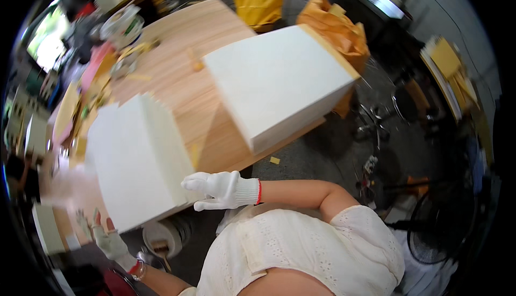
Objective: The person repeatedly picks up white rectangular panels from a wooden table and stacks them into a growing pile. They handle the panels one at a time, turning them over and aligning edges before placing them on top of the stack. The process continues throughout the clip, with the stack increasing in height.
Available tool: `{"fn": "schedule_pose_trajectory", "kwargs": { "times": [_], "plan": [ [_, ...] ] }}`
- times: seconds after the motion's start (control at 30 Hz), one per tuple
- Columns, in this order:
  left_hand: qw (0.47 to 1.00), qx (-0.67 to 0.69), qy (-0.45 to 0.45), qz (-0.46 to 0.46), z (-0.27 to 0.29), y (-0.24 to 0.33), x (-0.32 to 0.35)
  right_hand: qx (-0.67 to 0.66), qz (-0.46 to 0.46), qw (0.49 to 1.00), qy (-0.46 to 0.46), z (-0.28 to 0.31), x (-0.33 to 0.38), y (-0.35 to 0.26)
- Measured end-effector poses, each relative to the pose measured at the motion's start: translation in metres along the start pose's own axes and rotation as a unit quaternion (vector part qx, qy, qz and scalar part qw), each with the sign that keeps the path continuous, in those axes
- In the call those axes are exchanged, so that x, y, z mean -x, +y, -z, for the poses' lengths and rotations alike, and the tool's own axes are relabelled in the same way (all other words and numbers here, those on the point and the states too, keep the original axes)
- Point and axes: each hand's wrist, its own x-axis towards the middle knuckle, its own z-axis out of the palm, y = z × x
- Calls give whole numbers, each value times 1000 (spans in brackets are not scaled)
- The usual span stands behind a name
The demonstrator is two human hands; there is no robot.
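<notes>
The right hand (221,189), in a white knit glove, lays its fingers together flat against the near-right corner of a white paper stack (137,159). At seven o'clock from that stack, the gloved left hand (107,239) spreads its fingers apart beside the stack's lower-left edge, blurred. A second, thicker white stack (277,84) lies at one o'clock on the wooden table (177,43).

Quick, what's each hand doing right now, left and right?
Left hand: gloved, open, fingers spread near the lower corner of the near paper stack; contact cannot be told.
Right hand: gloved, fingers extended, flat against that stack's right edge.
</notes>
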Motion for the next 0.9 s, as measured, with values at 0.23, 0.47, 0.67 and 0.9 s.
{"fn": "schedule_pose_trajectory", "kwargs": {
  "times": [0.23, 0.47, 0.67, 0.9],
  "plan": [
    [900, 117, -257, -331, -180, 295, 1, 27, -2, 997, 74, 92, 122, 50],
    [797, 98, -302, -513, -387, 477, 61, 8, -141, 984, 110, 167, 220, 69],
    [821, -52, -269, -501, -465, 501, 83, -24, -34, 962, 271, 198, 278, 109],
    [834, -10, -298, -464, -468, 505, 81, -56, -17, 963, 264, 225, 303, 136]
  ]
}}
